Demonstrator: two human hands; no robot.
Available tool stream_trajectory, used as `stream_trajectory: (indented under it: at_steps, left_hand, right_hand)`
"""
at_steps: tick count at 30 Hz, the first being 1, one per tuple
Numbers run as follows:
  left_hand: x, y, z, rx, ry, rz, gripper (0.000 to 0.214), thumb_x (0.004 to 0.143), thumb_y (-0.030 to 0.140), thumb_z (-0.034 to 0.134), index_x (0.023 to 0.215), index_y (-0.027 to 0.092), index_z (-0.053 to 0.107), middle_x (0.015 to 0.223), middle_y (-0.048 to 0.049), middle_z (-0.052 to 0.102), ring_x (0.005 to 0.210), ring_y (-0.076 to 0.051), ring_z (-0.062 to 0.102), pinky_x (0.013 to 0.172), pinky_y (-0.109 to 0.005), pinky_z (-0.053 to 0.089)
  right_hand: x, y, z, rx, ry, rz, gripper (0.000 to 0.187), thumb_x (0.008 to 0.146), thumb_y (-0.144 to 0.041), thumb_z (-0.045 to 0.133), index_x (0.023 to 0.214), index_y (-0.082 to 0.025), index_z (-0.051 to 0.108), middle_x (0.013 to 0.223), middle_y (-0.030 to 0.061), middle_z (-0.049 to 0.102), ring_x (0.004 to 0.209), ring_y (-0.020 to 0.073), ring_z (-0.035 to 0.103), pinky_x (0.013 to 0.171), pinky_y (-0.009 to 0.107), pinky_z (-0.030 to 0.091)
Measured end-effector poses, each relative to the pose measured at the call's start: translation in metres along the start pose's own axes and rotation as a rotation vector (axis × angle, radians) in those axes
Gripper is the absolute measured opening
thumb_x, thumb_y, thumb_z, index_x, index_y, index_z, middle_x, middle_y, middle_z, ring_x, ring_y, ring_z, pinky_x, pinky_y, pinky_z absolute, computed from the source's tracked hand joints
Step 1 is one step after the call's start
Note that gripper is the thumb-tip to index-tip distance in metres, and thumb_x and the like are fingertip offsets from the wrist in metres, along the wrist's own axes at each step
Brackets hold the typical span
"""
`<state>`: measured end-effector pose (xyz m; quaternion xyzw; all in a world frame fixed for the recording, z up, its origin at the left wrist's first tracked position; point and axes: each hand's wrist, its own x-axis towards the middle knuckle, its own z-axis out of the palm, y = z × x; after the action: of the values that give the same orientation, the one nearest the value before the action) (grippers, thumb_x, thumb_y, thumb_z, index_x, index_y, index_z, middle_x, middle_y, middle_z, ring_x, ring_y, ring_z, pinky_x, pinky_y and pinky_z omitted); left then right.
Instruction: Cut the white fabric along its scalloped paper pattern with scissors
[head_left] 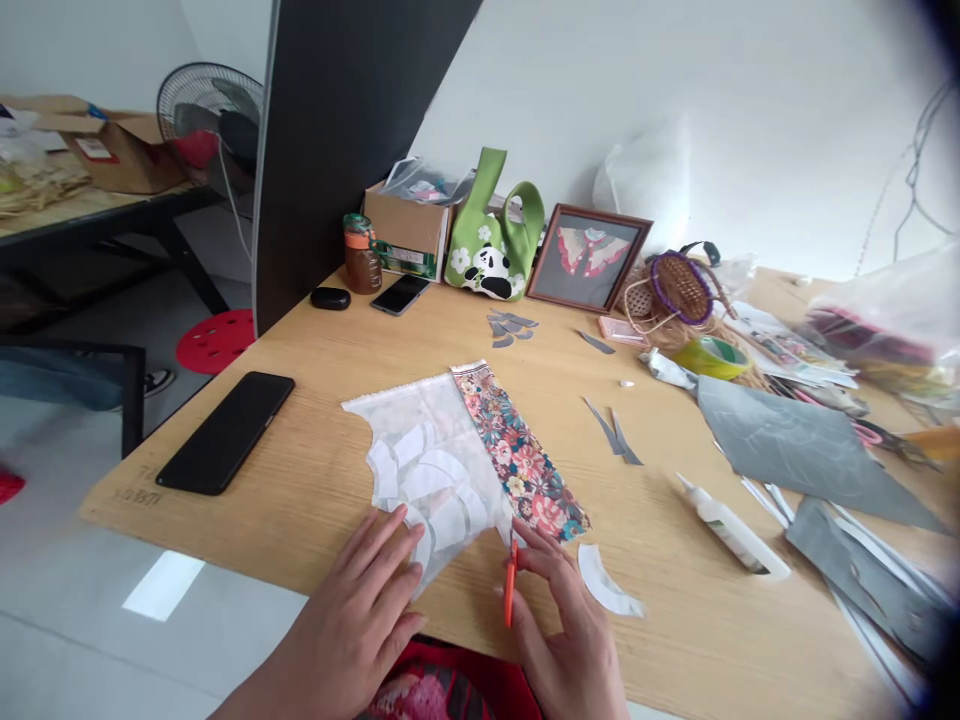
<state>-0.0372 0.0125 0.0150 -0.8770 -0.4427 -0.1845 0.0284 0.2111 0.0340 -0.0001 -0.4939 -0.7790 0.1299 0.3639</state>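
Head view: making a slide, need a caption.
Left hand flattens white fabric while right hand holds orange scissors beside floral strip.

Worktop [675, 600]: cloth sheet [427, 450] front centre, strip [517, 455] along its right edge; phone [226, 430] well left; glue bottle [731, 528] right; bag [495, 240] at back, picture frame [589, 258] just right of it. Left hand [360, 610] on sheet's near edge; scissors [510, 585] in right hand [570, 630] beside it.
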Motion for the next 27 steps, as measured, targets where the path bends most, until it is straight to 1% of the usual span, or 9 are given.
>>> stream_trajectory:
  at_steps: [5,9,12,14,16,18,21,25,27]
  left_hand:
    - [-0.004,0.006,-0.006,-0.029,0.065,-0.015,0.015,0.089,0.017,0.057,0.102,0.016,0.064,0.134,-0.0096,0.059,0.139,-0.028,0.036,0.113,-0.044,0.038]
    - [-0.013,0.009,-0.006,-0.110,0.118,-0.079,0.020,0.088,0.016,0.058,0.107,0.015,0.062,0.133,-0.0128,0.058,0.134,-0.027,0.043,0.108,-0.038,0.042]
    - [-0.022,0.012,-0.004,-0.196,0.238,-0.213,0.020,0.086,0.015,0.059,0.106,0.016,0.060,0.117,-0.0128,0.063,0.113,-0.022,0.057,0.095,-0.030,0.050]
    - [-0.027,0.015,-0.003,-0.246,0.310,-0.302,0.011,0.086,0.013,0.058,0.096,0.018,0.061,0.101,-0.0091,0.066,0.095,-0.018,0.062,0.085,-0.026,0.051]
    - [-0.033,0.019,-0.002,-0.308,0.321,-0.372,0.008,0.087,0.013,0.056,0.085,0.019,0.060,0.086,-0.0051,0.065,0.080,-0.014,0.063,0.074,-0.022,0.051]
    - [-0.038,0.024,0.001,-0.375,0.274,-0.481,0.018,0.089,0.017,0.054,0.071,0.020,0.056,0.069,-0.0011,0.061,0.063,-0.012,0.058,0.062,-0.020,0.047]
    - [-0.044,0.031,0.007,-0.530,0.117,-0.794,0.038,0.091,0.036,0.053,0.056,0.020,0.052,0.052,0.0009,0.053,0.048,-0.011,0.050,0.051,-0.021,0.040]
    - [-0.042,0.031,0.012,-0.979,-0.121,-1.173,0.057,0.085,0.067,0.046,0.061,0.018,0.064,0.052,-0.0033,0.060,0.045,-0.013,0.050,0.048,-0.024,0.037]
    - [-0.037,0.029,0.012,-1.138,-0.156,-1.288,0.067,0.078,0.077,0.045,0.066,0.015,0.069,0.051,-0.0050,0.061,0.039,-0.011,0.045,0.044,-0.024,0.033]
  right_hand:
    - [-0.003,0.000,0.003,0.022,0.022,0.016,0.015,0.091,-0.023,0.055,0.105,-0.021,0.057,0.120,0.0122,0.067,0.115,0.0249,0.064,0.091,0.039,0.057]
    - [-0.004,-0.001,0.002,0.055,0.025,0.030,0.015,0.091,-0.025,0.056,0.105,-0.021,0.058,0.119,0.0125,0.068,0.111,0.0250,0.066,0.089,0.038,0.058]
    - [-0.007,0.001,0.002,0.067,-0.012,0.062,0.016,0.090,-0.025,0.057,0.106,-0.022,0.058,0.122,0.0127,0.067,0.113,0.0256,0.065,0.089,0.040,0.058]
    - [-0.010,0.004,0.003,0.076,-0.040,0.074,0.018,0.090,-0.025,0.057,0.108,-0.022,0.058,0.123,0.0128,0.066,0.113,0.0262,0.065,0.090,0.041,0.058]
    - [-0.013,0.007,0.005,0.089,-0.062,0.079,0.019,0.091,-0.025,0.056,0.109,-0.022,0.057,0.125,0.0131,0.065,0.114,0.0267,0.064,0.090,0.043,0.058]
    - [-0.016,0.009,0.007,0.102,-0.077,0.094,0.019,0.091,-0.025,0.055,0.110,-0.022,0.056,0.127,0.0137,0.064,0.116,0.0271,0.063,0.089,0.043,0.059]
    - [-0.019,0.011,0.008,0.117,-0.103,0.116,0.019,0.092,-0.026,0.055,0.110,-0.022,0.056,0.129,0.0146,0.062,0.118,0.0274,0.062,0.089,0.043,0.059]
    - [-0.019,0.010,0.007,0.104,-0.116,0.116,0.017,0.092,-0.027,0.055,0.108,-0.021,0.057,0.130,0.0156,0.062,0.118,0.0279,0.062,0.090,0.044,0.058]
    - [-0.019,0.010,0.006,0.083,-0.117,0.097,0.017,0.092,-0.027,0.056,0.107,-0.021,0.058,0.129,0.0165,0.062,0.118,0.0283,0.062,0.091,0.044,0.058]
